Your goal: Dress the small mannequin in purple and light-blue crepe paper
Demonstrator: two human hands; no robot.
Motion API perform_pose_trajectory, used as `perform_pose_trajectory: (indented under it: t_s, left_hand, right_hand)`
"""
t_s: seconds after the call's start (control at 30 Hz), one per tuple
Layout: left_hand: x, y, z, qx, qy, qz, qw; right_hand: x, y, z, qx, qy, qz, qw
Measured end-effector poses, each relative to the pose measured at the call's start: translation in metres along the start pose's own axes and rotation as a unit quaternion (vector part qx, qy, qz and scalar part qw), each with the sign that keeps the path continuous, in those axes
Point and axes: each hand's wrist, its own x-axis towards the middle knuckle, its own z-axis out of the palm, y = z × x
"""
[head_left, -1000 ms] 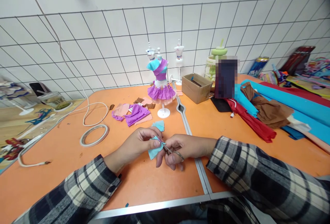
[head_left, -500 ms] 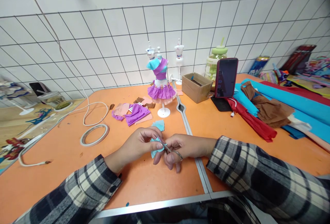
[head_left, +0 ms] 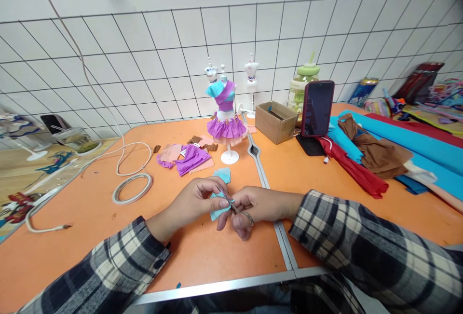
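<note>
My left hand (head_left: 204, 199) pinches a small piece of light blue crepe paper (head_left: 217, 211) between thumb and fingers. In my right hand (head_left: 249, 208) is a small pair of metal scissors (head_left: 247, 216), fingers through the loops, with the blades at the paper's right edge. Part of the blades is hidden by the paper and fingers. Just beyond the hands lies another light blue paper piece (head_left: 223, 175). Behind it stands a mini dress form (head_left: 230, 157) wearing a purple and blue top and a ruffled purple skirt (head_left: 227, 129).
Purple and peach paper scraps (head_left: 191, 158) lie left of the dress form, near a tape roll (head_left: 132, 189) and a white cable (head_left: 125, 159). A cardboard box (head_left: 277, 123), a propped phone (head_left: 318, 109) and coloured paper (head_left: 383, 152) are on the right.
The fingers of my right hand have drawn in and the scissor loops have shifted slightly. The blue paper has tilted a little to the left in my left hand.
</note>
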Motion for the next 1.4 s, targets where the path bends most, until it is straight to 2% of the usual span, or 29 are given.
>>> perform_pose_trajectory:
  t_s: [0.13, 0.33, 0.43, 0.5, 0.57, 0.67, 0.73, 0.8, 0.9, 1.07, 1.13, 1.2, 1.23, 1.27, 1.3, 1.4]
  left_hand:
    - [0.000, 0.001, 0.000, 0.000, 0.002, -0.004, 1.000]
    - [0.000, 0.000, 0.000, -0.035, -0.007, -0.007, 0.999]
    - [0.001, -0.002, 0.000, -0.051, 0.012, -0.018, 0.998]
    - [0.002, -0.003, 0.000, -0.068, 0.040, -0.038, 0.996]
    - [0.003, -0.006, -0.001, -0.097, 0.075, -0.075, 0.990]
    - [0.004, -0.012, -0.004, -0.131, 0.127, -0.126, 0.975]
    - [0.004, -0.014, -0.005, -0.124, 0.133, -0.141, 0.973]
    - [0.003, -0.014, -0.004, -0.100, 0.116, -0.145, 0.977]
    - [0.003, -0.011, -0.001, -0.067, 0.103, -0.136, 0.983]
    - [0.005, -0.007, 0.000, -0.044, 0.120, -0.156, 0.979]
    - [0.004, -0.005, -0.004, -0.020, 0.171, -0.122, 0.977]
    - [0.001, 0.000, -0.009, 0.016, 0.230, -0.047, 0.972]
    - [-0.002, 0.004, -0.011, 0.039, 0.241, -0.006, 0.970]
    - [-0.004, 0.008, -0.012, 0.068, 0.228, 0.028, 0.971]
    - [-0.006, 0.011, -0.013, 0.099, 0.190, 0.053, 0.975]
    - [-0.008, 0.014, -0.008, 0.203, 0.017, 0.077, 0.976]
  right_hand:
    - [0.001, 0.001, 0.001, 0.016, 0.002, 0.014, 1.000]
    - [0.003, 0.000, 0.003, -0.014, 0.007, -0.008, 1.000]
    - [0.002, -0.002, 0.002, -0.010, 0.016, -0.007, 1.000]
    - [0.001, -0.003, -0.001, -0.023, 0.051, -0.012, 0.998]
    - [0.000, -0.004, -0.004, -0.057, 0.139, -0.027, 0.988]
    - [0.001, -0.005, -0.009, -0.135, 0.328, -0.079, 0.931]
    - [0.002, -0.004, -0.012, -0.174, 0.397, -0.108, 0.895]
    - [0.004, -0.004, -0.013, -0.193, 0.404, -0.119, 0.886]
    - [0.007, -0.003, -0.014, -0.191, 0.395, -0.107, 0.892]
    - [0.007, -0.002, -0.020, -0.099, 0.404, -0.070, 0.907]
    - [0.006, -0.001, -0.022, -0.073, 0.418, -0.068, 0.903]
    - [0.006, -0.001, -0.023, -0.067, 0.439, -0.051, 0.895]
    - [0.006, -0.001, -0.024, -0.075, 0.451, -0.036, 0.888]
    - [0.007, -0.001, -0.024, -0.088, 0.464, -0.020, 0.881]
    - [0.007, -0.001, -0.024, -0.102, 0.475, -0.006, 0.874]
    - [0.008, -0.001, -0.026, -0.120, 0.491, 0.012, 0.863]
